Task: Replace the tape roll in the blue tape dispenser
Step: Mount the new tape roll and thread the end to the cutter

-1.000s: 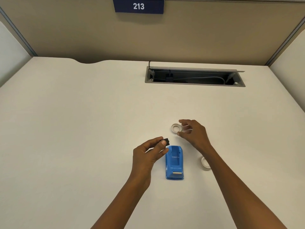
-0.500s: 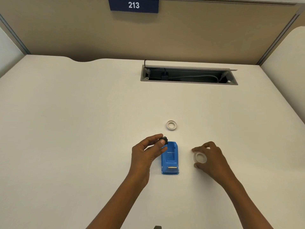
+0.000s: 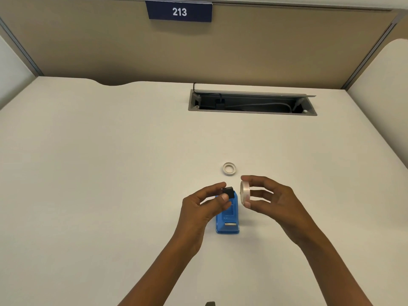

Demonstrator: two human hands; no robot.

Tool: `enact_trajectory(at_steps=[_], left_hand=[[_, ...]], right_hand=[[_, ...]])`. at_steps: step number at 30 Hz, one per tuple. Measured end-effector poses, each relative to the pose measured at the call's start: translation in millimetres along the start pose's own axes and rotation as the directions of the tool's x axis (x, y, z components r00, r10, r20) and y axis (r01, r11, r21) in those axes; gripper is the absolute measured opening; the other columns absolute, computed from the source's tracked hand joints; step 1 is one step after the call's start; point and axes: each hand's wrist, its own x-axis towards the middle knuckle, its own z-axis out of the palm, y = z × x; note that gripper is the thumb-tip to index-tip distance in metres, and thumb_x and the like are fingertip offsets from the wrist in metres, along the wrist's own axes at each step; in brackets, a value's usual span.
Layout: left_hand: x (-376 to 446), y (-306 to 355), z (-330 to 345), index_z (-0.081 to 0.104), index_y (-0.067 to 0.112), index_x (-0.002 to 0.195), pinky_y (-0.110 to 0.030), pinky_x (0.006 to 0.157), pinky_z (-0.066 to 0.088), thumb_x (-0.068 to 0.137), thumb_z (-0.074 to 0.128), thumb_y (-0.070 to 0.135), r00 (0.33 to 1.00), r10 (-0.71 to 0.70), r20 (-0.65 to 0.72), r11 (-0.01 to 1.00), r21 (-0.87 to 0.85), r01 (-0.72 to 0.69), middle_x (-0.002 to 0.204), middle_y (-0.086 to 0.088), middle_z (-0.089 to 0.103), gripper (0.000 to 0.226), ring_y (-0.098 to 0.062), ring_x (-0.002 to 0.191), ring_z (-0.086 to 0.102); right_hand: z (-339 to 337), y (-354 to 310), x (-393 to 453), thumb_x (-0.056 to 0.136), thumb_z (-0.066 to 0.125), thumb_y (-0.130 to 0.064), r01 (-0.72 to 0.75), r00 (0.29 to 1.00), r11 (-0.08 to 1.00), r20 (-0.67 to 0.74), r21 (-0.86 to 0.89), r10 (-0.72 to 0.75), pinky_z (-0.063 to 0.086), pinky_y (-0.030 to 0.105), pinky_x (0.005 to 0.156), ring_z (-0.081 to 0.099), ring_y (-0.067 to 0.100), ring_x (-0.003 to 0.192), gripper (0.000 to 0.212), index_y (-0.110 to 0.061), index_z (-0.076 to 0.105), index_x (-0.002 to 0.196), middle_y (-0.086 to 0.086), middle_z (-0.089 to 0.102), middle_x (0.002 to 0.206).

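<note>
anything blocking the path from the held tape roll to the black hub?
Nothing visible. The right hand holds the tape roll upright, facing the black hub pinched in the left hand, with only open air between them above the dispenser.

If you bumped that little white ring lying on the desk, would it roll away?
Probably not: the white ring lies flat on the desk, so it would likely slide. It looks thin and hollow, so probably light. Stood on edge, it could roll.

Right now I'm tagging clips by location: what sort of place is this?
Probably an office cubicle: a pale desk walled by a partition panel, a numbered sign reading 213, and a cable tray set into the desktop.
</note>
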Motion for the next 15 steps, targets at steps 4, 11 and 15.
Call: enact_trajectory(at_steps=[4,11,15], left_hand=[[-0.2,3.1,0.7,0.072,0.024,0.099,-0.026,0.079,0.058,0.065,0.078,0.028,1.0,0.006,0.001,1.0,-0.001,-0.006,0.098,0.0,0.075,0.035,-0.02,0.087,0.072],[-1.2,3.3,-1.1,0.073,0.022,0.098,-0.033,0.081,0.058,0.063,0.078,0.03,1.0,-0.004,-0.018,1.0,0.02,0.004,0.098,0.0,0.075,0.036,-0.02,0.089,0.072],[-1.5,2.3,0.7,0.074,0.022,0.096,-0.026,0.077,0.058,0.071,0.076,0.022,1.0,-0.005,-0.02,0.999,0.042,0.005,0.097,0.003,0.076,0.026,-0.016,0.088,0.071]], right_hand=[[7.7,-1.2,2.0,0.072,0.076,-0.005,0.007,0.998,0.999,0.055,0.031,-0.009,0.055,0.024,0.077,0.067,0.014,0.101,0.046,-0.028,0.066,0.11,-0.005,0.071,0.11],[11.2,0.0,1.8,0.071,0.077,-0.003,0.034,0.996,0.998,0.084,0.051,-0.038,0.056,0.027,0.079,0.067,0.015,0.104,0.046,-0.026,0.066,0.109,-0.005,0.071,0.111],[9.2,0.1,1.1,0.068,0.078,-0.003,0.048,0.996,0.998,0.078,0.048,-0.051,0.057,0.026,0.077,0.067,0.015,0.103,0.046,-0.025,0.068,0.108,-0.005,0.072,0.109]])
